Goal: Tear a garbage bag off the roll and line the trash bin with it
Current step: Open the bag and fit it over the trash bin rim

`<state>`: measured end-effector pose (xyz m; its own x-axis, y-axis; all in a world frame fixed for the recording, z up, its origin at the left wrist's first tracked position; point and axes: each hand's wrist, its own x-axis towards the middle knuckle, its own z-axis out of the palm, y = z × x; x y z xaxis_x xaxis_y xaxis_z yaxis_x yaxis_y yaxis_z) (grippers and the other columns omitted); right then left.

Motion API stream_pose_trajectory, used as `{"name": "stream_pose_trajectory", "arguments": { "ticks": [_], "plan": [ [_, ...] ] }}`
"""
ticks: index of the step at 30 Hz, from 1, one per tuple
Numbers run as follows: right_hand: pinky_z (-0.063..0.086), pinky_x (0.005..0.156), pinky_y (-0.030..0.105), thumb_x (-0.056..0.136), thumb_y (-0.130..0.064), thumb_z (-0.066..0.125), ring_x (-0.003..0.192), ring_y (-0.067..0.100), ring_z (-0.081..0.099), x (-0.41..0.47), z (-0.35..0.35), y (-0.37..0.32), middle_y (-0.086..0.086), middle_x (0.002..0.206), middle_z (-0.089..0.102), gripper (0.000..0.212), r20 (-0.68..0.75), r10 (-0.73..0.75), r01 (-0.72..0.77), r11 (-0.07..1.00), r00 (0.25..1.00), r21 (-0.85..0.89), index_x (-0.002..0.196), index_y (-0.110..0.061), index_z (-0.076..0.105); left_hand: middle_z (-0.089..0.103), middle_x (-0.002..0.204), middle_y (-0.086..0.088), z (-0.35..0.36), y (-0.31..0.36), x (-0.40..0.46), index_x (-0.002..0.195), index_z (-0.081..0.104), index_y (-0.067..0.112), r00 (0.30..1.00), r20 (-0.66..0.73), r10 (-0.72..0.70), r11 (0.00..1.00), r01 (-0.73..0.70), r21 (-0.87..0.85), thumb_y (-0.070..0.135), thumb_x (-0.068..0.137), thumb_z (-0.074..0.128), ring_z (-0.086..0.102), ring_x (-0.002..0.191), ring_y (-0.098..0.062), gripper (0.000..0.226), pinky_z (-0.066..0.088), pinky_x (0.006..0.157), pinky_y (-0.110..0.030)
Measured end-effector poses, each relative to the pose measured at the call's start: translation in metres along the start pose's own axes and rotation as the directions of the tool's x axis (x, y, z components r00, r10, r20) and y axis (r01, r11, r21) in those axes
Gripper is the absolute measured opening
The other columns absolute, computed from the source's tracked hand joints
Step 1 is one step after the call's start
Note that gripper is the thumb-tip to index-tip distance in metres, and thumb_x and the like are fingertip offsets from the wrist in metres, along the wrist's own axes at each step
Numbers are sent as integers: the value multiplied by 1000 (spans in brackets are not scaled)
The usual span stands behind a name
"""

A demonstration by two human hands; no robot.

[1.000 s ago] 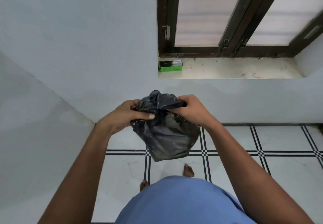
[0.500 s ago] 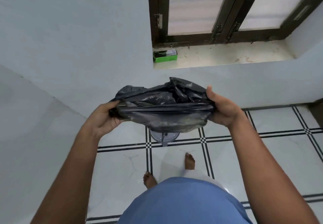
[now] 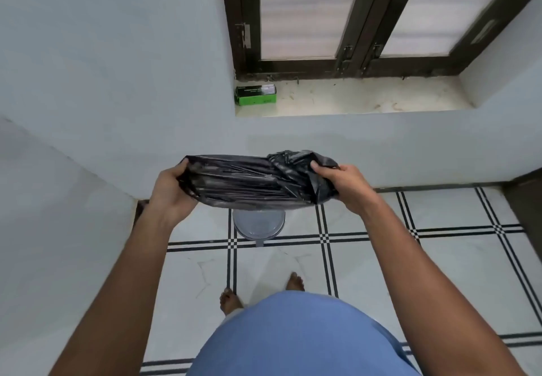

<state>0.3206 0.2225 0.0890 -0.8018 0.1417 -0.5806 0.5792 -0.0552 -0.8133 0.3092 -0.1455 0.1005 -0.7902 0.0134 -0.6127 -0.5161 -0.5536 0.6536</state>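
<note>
I hold a black garbage bag (image 3: 252,183) stretched wide between both hands at about waist height. My left hand (image 3: 170,192) grips its left edge and my right hand (image 3: 344,185) grips its bunched right edge. Directly below the bag stands a small pale grey trash bin (image 3: 258,226) on the tiled floor, its far half hidden by the bag. The green box holding the bag roll (image 3: 255,95) lies on the window sill (image 3: 366,100), at its left end.
White walls meet in a corner at the left. A dark-framed window (image 3: 352,24) sits above the sill. The floor (image 3: 440,258) has white tiles with black lines. My bare feet (image 3: 231,299) stand just behind the bin. A dark door edge (image 3: 525,205) is at the right.
My hands have moved apart, pulling the bag from a hanging bunch into a wide, flat stretch. The bin has come into view under it.
</note>
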Motion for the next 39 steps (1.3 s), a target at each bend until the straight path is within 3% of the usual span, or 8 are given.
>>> {"name": "stream_pose_trajectory", "arguments": {
  "ticks": [3,7,12,18,21,30,35,39],
  "plan": [
    [70,81,50,107,-36,73,86,27,83,18,-12,-4,8,97,87,30,-193,53,-7,972,980,233,116,-8,80,81,121,-10,24,-10,-13,117,81,14,992,110,-55,941,15,339,33,109,60,80,104,-28,29,60,99,-43],
    [63,79,45,93,-41,57,87,30,74,24,-29,-8,10,100,79,35,47,18,-32,952,999,303,99,-15,80,84,122,-8,31,-36,-14,129,80,11,992,67,-108,708,29,706,40,101,78,81,115,-25,40,55,115,-44],
    [58,85,43,94,-46,59,105,35,68,26,-38,9,18,120,75,45,204,18,-79,951,979,298,119,-13,77,84,123,-13,28,-56,-16,128,78,11,994,-91,-56,844,96,528,32,109,67,82,111,-28,30,60,104,-47],
    [61,105,52,99,-23,80,110,35,76,19,-42,41,30,135,76,43,308,28,-87,980,951,179,134,2,76,83,127,-9,32,-63,-16,134,75,10,994,-56,-90,861,106,497,45,107,69,81,115,-26,45,57,110,-49],
    [62,109,55,102,-21,79,123,39,78,11,-41,53,27,129,79,36,295,59,-99,988,954,122,130,0,78,84,124,-10,42,-71,-11,132,75,13,991,-62,-123,885,137,444,44,112,59,81,114,-29,40,61,101,-51],
    [57,104,40,102,-64,62,132,19,72,-12,21,112,-3,130,83,51,365,307,-350,935,879,55,135,-28,79,85,120,-2,67,-177,-8,135,76,25,943,11,-332,617,208,759,41,89,82,80,115,-23,50,57,114,-51],
    [49,125,52,82,-76,66,134,28,72,-2,33,170,5,130,84,79,280,437,-474,877,855,80,134,-19,82,80,102,11,58,-224,-21,122,77,26,949,-32,-314,546,208,812,25,104,73,73,92,1,19,52,69,-8],
    [47,126,56,89,-73,62,134,30,73,20,42,194,8,133,82,74,244,456,-491,866,856,101,135,-19,82,85,106,9,33,-238,-5,126,79,25,941,-47,-335,568,241,787,28,104,74,79,97,-1,23,60,89,-19]
  ]
}}
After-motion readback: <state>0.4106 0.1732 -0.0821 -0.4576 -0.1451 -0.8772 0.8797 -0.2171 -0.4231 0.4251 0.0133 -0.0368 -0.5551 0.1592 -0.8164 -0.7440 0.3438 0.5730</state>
